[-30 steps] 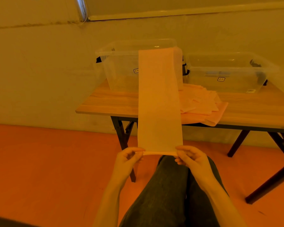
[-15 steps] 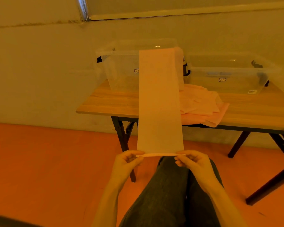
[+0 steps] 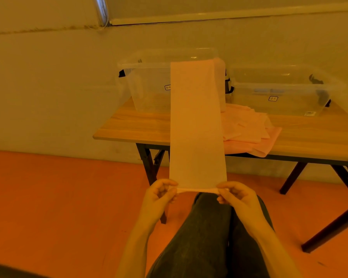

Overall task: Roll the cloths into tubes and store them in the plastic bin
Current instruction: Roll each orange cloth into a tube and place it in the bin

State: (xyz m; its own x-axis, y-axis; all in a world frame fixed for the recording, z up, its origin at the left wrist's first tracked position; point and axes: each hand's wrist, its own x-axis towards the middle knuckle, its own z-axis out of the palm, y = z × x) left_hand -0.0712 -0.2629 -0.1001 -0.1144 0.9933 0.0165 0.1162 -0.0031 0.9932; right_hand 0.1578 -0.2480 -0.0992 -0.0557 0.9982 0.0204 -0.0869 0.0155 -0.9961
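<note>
The cloth is a long strip running from the hands at bottom center up toward the bin. The left hand and right hand each pinch a near corner, where the roll starts.
</note>
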